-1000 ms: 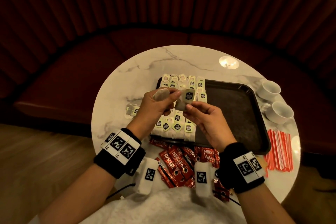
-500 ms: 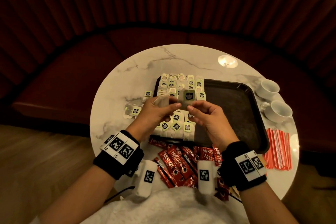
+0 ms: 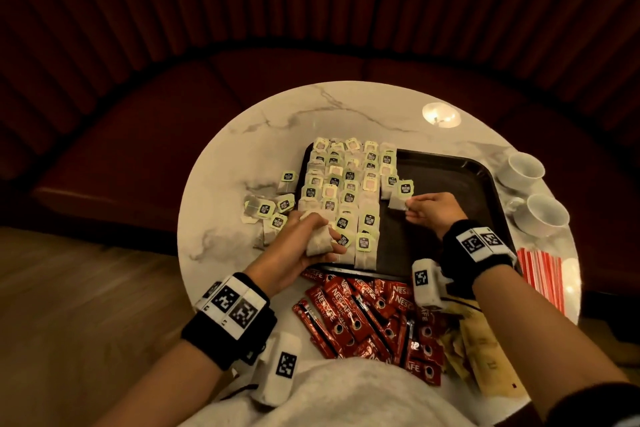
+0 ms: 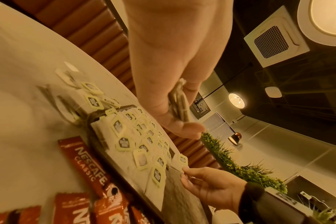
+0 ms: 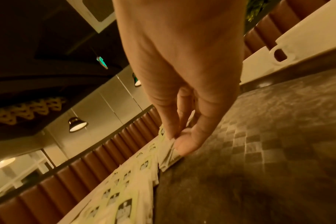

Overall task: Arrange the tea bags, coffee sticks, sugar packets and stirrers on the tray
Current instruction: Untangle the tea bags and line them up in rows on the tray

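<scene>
Right hand (image 3: pixel 431 211) pinching one pale paper tea bag with a green tag (image 3: pixel 401 196) at the row's end on the dark rectangular tray (image 3: pixel 446 184), left hand (image 3: pixel 304 239) clutching a spare tea-bag bundle (image 3: pixel 318 242); likely risk: dangling tag snagging neighbouring bags, skewing rows.

Tea bags (image 3: pixel 348 191) lay in rows covering the left of the dark tray (image 3: pixel 446 184); red coffee sticks (image 3: pixel 363 315), brown sugar packets (image 3: pixel 485 354) and striped stirrers (image 3: pixel 542 270) lay beside it.
</scene>
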`<action>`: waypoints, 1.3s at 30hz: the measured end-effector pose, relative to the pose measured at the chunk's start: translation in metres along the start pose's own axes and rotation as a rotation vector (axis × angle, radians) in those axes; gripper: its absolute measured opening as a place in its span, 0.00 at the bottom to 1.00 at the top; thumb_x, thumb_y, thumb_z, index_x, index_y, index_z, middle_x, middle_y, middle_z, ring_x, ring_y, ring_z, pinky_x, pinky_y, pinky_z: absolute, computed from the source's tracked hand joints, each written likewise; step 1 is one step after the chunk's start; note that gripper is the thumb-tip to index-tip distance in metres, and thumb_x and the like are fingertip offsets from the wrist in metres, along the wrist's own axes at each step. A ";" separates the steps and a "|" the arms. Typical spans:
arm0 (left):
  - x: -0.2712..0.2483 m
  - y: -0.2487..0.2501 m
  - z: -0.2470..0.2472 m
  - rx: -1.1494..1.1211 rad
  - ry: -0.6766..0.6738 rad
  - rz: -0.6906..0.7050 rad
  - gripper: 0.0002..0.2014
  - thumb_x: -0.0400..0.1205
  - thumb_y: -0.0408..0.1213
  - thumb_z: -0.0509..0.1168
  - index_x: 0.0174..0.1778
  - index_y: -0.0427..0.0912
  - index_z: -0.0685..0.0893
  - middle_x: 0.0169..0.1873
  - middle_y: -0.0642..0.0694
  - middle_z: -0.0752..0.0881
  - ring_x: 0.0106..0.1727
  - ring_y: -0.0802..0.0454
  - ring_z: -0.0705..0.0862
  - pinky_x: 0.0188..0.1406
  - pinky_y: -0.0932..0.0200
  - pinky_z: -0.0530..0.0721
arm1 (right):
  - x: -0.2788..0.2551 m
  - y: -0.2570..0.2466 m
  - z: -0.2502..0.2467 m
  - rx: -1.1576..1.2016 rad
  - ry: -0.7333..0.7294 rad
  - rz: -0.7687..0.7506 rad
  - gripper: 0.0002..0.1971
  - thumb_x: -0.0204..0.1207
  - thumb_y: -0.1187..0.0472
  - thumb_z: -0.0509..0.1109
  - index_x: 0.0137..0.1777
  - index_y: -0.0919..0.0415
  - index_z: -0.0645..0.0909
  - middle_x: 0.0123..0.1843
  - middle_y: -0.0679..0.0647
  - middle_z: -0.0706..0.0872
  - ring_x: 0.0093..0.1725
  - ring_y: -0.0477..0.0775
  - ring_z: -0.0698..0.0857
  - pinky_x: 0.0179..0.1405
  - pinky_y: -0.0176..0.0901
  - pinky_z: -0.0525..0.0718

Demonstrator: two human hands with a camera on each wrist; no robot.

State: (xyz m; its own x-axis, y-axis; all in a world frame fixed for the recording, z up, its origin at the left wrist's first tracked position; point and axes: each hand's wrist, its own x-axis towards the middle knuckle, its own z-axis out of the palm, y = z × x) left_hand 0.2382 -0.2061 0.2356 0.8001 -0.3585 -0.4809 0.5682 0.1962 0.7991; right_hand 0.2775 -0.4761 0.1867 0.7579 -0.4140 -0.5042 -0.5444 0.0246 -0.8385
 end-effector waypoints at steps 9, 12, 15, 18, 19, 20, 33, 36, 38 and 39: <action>-0.003 0.002 -0.001 0.018 0.002 -0.023 0.06 0.87 0.33 0.58 0.58 0.39 0.70 0.40 0.38 0.86 0.38 0.41 0.89 0.33 0.56 0.87 | 0.038 0.001 0.010 -0.391 0.088 -0.040 0.13 0.78 0.61 0.75 0.58 0.68 0.86 0.50 0.60 0.87 0.47 0.54 0.86 0.52 0.46 0.88; -0.003 0.002 -0.002 0.012 -0.004 -0.031 0.06 0.87 0.32 0.58 0.58 0.39 0.70 0.41 0.37 0.86 0.38 0.41 0.89 0.33 0.56 0.88 | 0.039 -0.003 0.017 -0.290 0.004 -0.027 0.17 0.81 0.67 0.68 0.69 0.71 0.79 0.54 0.61 0.84 0.49 0.54 0.82 0.45 0.42 0.85; -0.004 0.003 0.000 -0.005 -0.017 -0.043 0.03 0.87 0.30 0.57 0.55 0.37 0.70 0.42 0.35 0.85 0.40 0.41 0.89 0.37 0.54 0.89 | 0.041 -0.004 0.023 -0.302 -0.046 0.001 0.19 0.81 0.73 0.62 0.71 0.71 0.78 0.56 0.62 0.83 0.48 0.54 0.80 0.37 0.37 0.81; -0.003 0.004 0.000 -0.021 -0.023 -0.043 0.05 0.86 0.28 0.55 0.57 0.34 0.71 0.44 0.35 0.85 0.42 0.42 0.89 0.43 0.51 0.90 | 0.040 -0.005 0.023 -0.273 -0.031 0.005 0.18 0.80 0.75 0.61 0.69 0.71 0.78 0.56 0.62 0.83 0.46 0.54 0.81 0.38 0.39 0.82; -0.002 0.004 0.000 -0.038 -0.021 -0.040 0.07 0.86 0.28 0.55 0.59 0.33 0.71 0.45 0.34 0.84 0.42 0.42 0.89 0.44 0.50 0.90 | 0.037 -0.007 0.021 -0.259 -0.011 -0.007 0.18 0.80 0.74 0.61 0.69 0.71 0.79 0.55 0.62 0.82 0.46 0.54 0.81 0.41 0.40 0.82; -0.001 0.004 -0.001 -0.063 -0.019 -0.038 0.10 0.85 0.27 0.55 0.62 0.32 0.71 0.47 0.33 0.84 0.43 0.41 0.90 0.43 0.50 0.90 | 0.033 -0.009 0.019 -0.250 0.014 -0.028 0.18 0.80 0.74 0.62 0.69 0.70 0.79 0.54 0.61 0.82 0.49 0.54 0.80 0.42 0.41 0.82; 0.006 0.010 0.014 -0.068 -0.092 0.087 0.17 0.87 0.35 0.54 0.60 0.39 0.87 0.67 0.36 0.83 0.62 0.43 0.79 0.62 0.48 0.76 | -0.120 -0.014 0.038 -0.002 -0.329 -0.281 0.09 0.83 0.66 0.67 0.58 0.56 0.86 0.50 0.54 0.91 0.50 0.47 0.89 0.50 0.39 0.87; 0.003 0.008 0.018 -0.062 -0.164 0.093 0.17 0.87 0.35 0.53 0.63 0.37 0.86 0.66 0.35 0.84 0.62 0.44 0.82 0.62 0.53 0.78 | -0.137 -0.010 0.045 0.088 -0.374 -0.262 0.11 0.81 0.62 0.71 0.62 0.57 0.84 0.53 0.58 0.91 0.50 0.49 0.90 0.48 0.38 0.89; 0.002 0.008 0.021 -0.069 -0.202 0.090 0.17 0.88 0.34 0.54 0.65 0.34 0.83 0.65 0.33 0.84 0.62 0.44 0.84 0.62 0.53 0.81 | -0.144 -0.009 0.048 0.141 -0.399 -0.283 0.14 0.80 0.64 0.72 0.65 0.57 0.82 0.51 0.57 0.92 0.50 0.49 0.91 0.45 0.35 0.87; 0.001 0.008 0.022 -0.076 -0.216 0.090 0.17 0.88 0.34 0.54 0.67 0.33 0.82 0.65 0.33 0.84 0.61 0.43 0.85 0.61 0.54 0.82 | -0.146 -0.009 0.048 0.163 -0.399 -0.298 0.15 0.79 0.65 0.72 0.65 0.57 0.82 0.48 0.56 0.92 0.49 0.48 0.91 0.44 0.34 0.86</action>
State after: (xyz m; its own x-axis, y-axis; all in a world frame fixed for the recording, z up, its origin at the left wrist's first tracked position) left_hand 0.2396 -0.2248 0.2491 0.7931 -0.5216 -0.3145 0.5159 0.3009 0.8020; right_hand 0.1887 -0.3723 0.2578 0.9666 -0.0464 -0.2521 -0.2457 0.1133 -0.9627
